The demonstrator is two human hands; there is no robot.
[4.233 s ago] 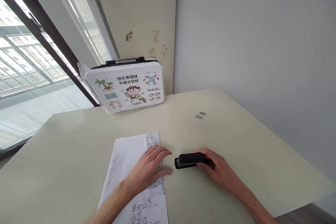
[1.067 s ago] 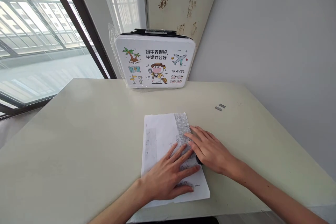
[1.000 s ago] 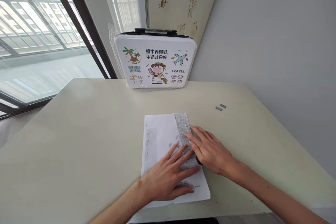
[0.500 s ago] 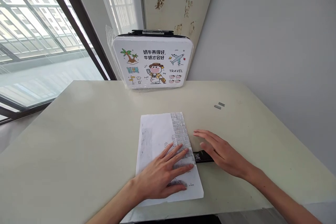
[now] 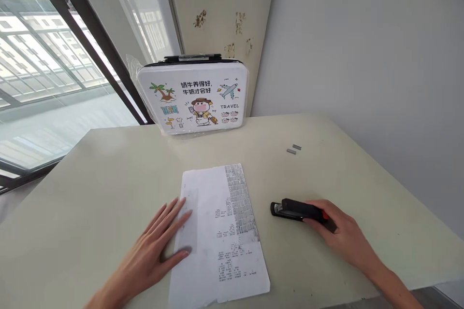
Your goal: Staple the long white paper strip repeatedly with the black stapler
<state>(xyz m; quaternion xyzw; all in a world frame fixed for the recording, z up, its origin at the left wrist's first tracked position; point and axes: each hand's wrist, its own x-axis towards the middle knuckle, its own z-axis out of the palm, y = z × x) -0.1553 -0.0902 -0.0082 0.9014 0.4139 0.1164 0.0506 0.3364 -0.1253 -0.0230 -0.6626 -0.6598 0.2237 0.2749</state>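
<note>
A white printed sheet [image 5: 210, 231] lies on the table, with many staples in rows along its upper right edge. Over the sheet's left edge my left hand [image 5: 154, 246] rests with fingers spread, holding nothing. To the right of the paper, my right hand [image 5: 340, 231] is closed round the rear of a black stapler [image 5: 299, 209] with a bit of red near its back. The stapler's front points left towards the sheet, not touching it. Two small grey staple strips [image 5: 294, 149] lie farther back on the table.
A white case [image 5: 194, 99] with cartoon prints and clear plastic wrap stands at the back of the pale table [image 5: 108, 193]. A window is at the left, and a grey wall [image 5: 355, 48] runs along the right.
My left hand has moved left from the stapled strip to the sheet's left edge. My right hand has taken hold of the stapler, now clear of the paper. The camera view has shifted.
</note>
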